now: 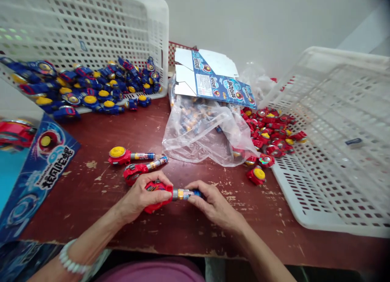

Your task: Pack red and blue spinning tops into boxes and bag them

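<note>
My left hand (152,190) is closed round a red toy spinning-top launcher (157,198) above the front of the table. A printed tube (183,194) with a grey collar and a blue end joins the launcher's right side. My right hand (207,198) pinches that tube near its blue end. Just behind my left hand lies a red launcher (134,172) with a similar tube pointing right. Beyond it rests another red launcher with a yellow disc (117,152), its tube also to the right.
A white basket (164,38) of blue toys tilts at back left; another basket (298,204) with red toys lies at right. Between them is a clear plastic bag (207,148) of tubes under a flattened printed box (213,81). A blue printed carton (39,180) stands at left.
</note>
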### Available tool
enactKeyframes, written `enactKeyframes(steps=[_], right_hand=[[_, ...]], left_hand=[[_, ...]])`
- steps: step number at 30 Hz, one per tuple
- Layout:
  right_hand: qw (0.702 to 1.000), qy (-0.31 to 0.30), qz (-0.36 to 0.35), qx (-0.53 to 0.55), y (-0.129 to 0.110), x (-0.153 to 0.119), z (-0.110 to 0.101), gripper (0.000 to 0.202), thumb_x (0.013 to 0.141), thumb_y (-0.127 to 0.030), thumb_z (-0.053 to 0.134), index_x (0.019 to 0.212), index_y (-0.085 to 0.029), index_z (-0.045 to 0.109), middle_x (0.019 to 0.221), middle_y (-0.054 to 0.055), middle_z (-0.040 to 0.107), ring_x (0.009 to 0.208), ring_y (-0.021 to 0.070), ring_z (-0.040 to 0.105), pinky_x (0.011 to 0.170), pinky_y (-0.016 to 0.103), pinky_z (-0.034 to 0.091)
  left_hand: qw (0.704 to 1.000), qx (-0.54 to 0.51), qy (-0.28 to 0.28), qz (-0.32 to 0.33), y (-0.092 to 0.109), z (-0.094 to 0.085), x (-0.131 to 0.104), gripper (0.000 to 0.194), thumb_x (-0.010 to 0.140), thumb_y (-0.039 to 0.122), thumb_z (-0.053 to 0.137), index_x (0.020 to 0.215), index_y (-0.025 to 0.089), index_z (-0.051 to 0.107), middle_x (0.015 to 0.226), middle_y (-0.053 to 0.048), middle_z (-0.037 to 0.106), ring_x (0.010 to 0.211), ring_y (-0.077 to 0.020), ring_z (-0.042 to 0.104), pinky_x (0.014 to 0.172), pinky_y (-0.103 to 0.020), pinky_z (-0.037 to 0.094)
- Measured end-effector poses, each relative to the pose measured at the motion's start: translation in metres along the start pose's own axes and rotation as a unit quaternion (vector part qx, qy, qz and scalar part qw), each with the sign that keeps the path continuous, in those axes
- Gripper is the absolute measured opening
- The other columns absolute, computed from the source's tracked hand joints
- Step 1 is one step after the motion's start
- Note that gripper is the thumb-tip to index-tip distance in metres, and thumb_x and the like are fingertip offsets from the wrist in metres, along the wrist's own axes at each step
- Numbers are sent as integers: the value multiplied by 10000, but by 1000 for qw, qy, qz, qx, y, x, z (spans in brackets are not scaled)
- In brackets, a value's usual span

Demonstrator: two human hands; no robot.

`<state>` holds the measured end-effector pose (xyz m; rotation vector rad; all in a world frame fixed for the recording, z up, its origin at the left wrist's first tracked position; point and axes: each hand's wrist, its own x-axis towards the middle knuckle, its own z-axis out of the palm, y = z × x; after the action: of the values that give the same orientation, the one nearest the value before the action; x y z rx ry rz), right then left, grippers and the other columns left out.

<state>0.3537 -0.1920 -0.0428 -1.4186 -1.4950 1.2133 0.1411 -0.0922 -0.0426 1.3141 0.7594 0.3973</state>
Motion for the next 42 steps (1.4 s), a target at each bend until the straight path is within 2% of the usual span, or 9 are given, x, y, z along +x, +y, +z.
enactKeyframes(steps=[6, 10, 18, 24, 27, 30, 34, 38, 42], right_hand=[[967, -89, 119, 207, 6, 3, 3, 415, 895, -599, 508, 927, -186, 519, 620, -59, 407, 441, 77, 312, 402, 196, 293], [998, -9, 22, 55, 3, 4, -2, 331, 890, -455, 600, 1089, -192, 569, 797, -13, 530, 670, 106, 487, 579, 197, 394], [976, 130, -47, -167, 7, 5, -23, 273, 962, -418, 459, 1011, -206, 624, 835, 18, 608, 767, 162, 563, 712, 267, 480], [759, 470, 48, -447, 66, -25, -116, 398, 862, -379, 539, 1188, -153, 573, 1268, 217, 478, 1141, 399, 411, 936, 629, 316], [750, 470, 51, -462, 94, -43, -133, 332, 861, -353, 483, 1086, -139, 600, 1147, 222, 536, 1067, 379, 490, 864, 598, 408], [766, 464, -4, -444, 84, -51, -101, 325, 895, -370, 444, 1090, -143, 572, 1094, 188, 552, 1048, 318, 522, 888, 529, 453], [873, 390, -82, -283, 27, -44, -12, 385, 939, -299, 501, 1306, -204, 437, 1239, 137, 501, 1127, 234, 504, 952, 393, 460], [966, 179, -109, -149, -7, -9, 17, 460, 929, -376, 550, 1344, -230, 415, 1267, 95, 540, 1120, 212, 553, 941, 335, 480], [949, 234, -53, -205, 15, 63, -49, 262, 964, -317, 423, 1132, -200, 587, 1096, 66, 636, 1037, 197, 599, 926, 336, 481]], left_hand=[[983, 135, -26, 121, 1, -6, 2, 192, 743, 328, 708, 800, 153, 653, 736, -18, 588, 654, -109, 516, 605, -217, 396], [999, 41, 11, 22, -6, -10, 3, 336, 730, 433, 715, 895, 167, 595, 663, -4, 593, 501, -89, 454, 450, -191, 313], [962, 214, 44, 164, -15, -18, 12, 207, 767, 396, 698, 836, 202, 677, 858, -37, 671, 797, -190, 631, 698, -253, 489], [792, 455, 222, 340, -20, -55, 25, 174, 849, 298, 594, 977, 207, 669, 1062, -86, 666, 1049, -265, 587, 971, -415, 428], [712, 529, 301, 349, -14, -43, 24, 285, 841, 241, 572, 1108, 212, 664, 1223, -119, 610, 1195, -334, 489, 1049, -538, 335], [794, 423, 284, 331, -11, 1, 20, 295, 822, 260, 613, 1111, 236, 664, 1192, -89, 626, 1137, -294, 536, 1032, -488, 391], [994, 21, 37, 97, -13, 63, 16, 499, 836, 415, 624, 1303, 279, 513, 1283, -66, 571, 1140, -232, 570, 945, -347, 497], [967, -253, 28, -27, -10, 72, 21, 608, 836, 399, 644, 1376, 307, 380, 1329, -63, 524, 1091, -219, 603, 781, -273, 542], [956, -284, 63, -48, -7, 44, 33, 635, 798, 359, 672, 1349, 274, 368, 1239, -119, 553, 743, -227, 670, 441, -249, 455]])
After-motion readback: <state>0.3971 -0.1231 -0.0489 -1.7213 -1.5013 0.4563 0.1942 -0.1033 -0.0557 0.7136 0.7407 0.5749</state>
